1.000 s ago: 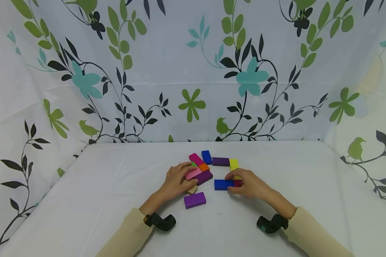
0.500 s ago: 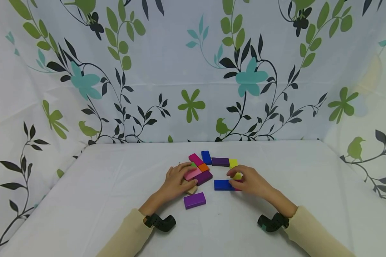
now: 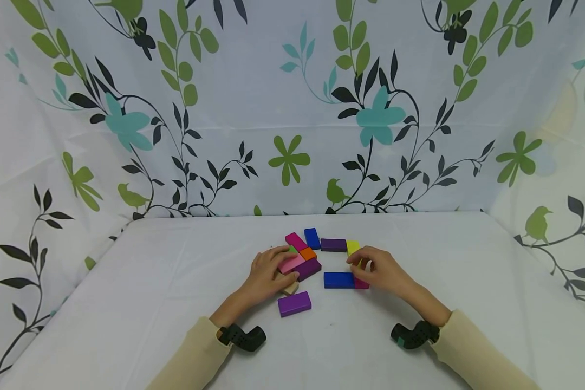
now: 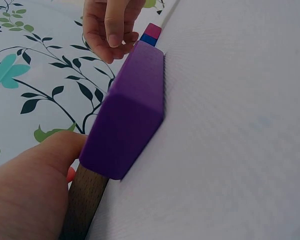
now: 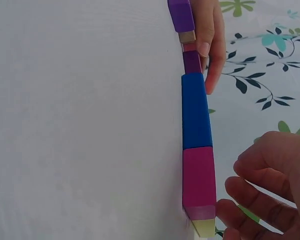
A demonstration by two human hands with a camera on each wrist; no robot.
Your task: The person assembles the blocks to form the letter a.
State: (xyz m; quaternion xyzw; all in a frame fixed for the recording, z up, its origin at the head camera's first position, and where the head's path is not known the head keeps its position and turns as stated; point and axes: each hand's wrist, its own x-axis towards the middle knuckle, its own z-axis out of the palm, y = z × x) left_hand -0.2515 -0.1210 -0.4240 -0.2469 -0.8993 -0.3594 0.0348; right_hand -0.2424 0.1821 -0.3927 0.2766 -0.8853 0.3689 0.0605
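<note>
Blocks (image 3: 308,270) are lying in a bunch and a bent row on the white table (image 3: 141,303). The left hand (image 3: 265,275) is resting on the bunch, its fingers reaching onto the light pink block (image 3: 288,264) and its thumb sitting near the tan block (image 3: 291,288). I cannot tell if it is squeezing anything. A green block (image 3: 293,249) is peeking out by its fingers, and an orange block (image 3: 308,253) is touching the hot pink block (image 3: 295,241). The right hand (image 3: 381,272) is hanging by the yellow block (image 3: 353,246) and hiding part of it. Its thumb and fingers are bending loosely, a little apart, holding nothing. Just beside it, a dark pink block (image 3: 362,284) is touching the end of a long blue block (image 3: 338,280). A bright purple block (image 3: 294,304) is lying alone, nearest the person.
</note>
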